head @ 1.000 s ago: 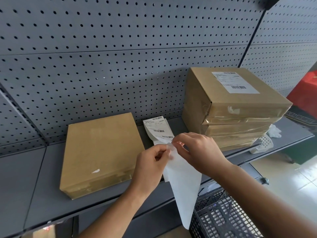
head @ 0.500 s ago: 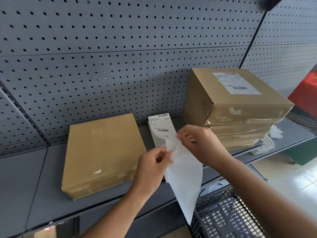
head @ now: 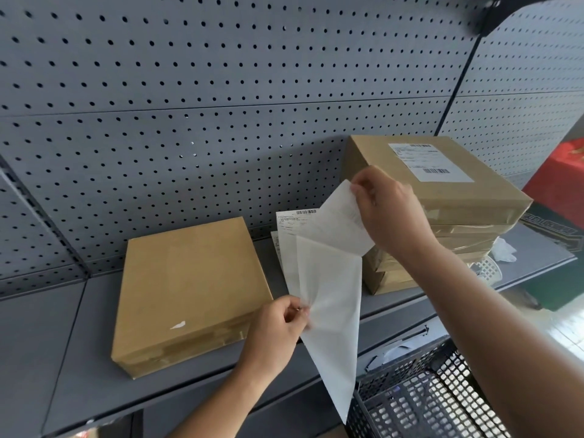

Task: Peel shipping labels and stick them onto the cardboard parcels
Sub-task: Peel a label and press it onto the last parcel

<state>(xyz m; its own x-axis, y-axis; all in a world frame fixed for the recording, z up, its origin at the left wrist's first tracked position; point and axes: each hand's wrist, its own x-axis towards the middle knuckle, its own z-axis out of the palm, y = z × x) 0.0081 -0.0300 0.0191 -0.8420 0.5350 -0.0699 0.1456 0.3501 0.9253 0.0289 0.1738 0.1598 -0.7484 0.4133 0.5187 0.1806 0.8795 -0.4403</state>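
Shipping label (head: 343, 222) is coming off its backing sheet (head: 328, 308) at frame center, above the front edge of the shelf (head: 57, 358). I'm pinching the label's top corner with my right hand (head: 390, 213), fingers closed on it, raised toward center right. My left hand (head: 278, 327) is gripping the backing's left edge lower down, fingers closed on the paper; the backing is hanging to a point at lower center. Label and backing are still joined along a fold between the two hands. More labels (head: 290, 229) are lying on the shelf just behind, barcode showing. Unlabeled cardboard parcel (head: 189, 289) is lying flat at center left, just beside my left hand, with a small white scrap on its top. Stack of parcels (head: 442, 216) is sitting at center right behind my right hand, the top one already carrying a label. Black mesh basket (head: 426, 403) is sitting at lower right, below the shelf. Grey pegboard (head: 189, 90) is filling the upper frame.
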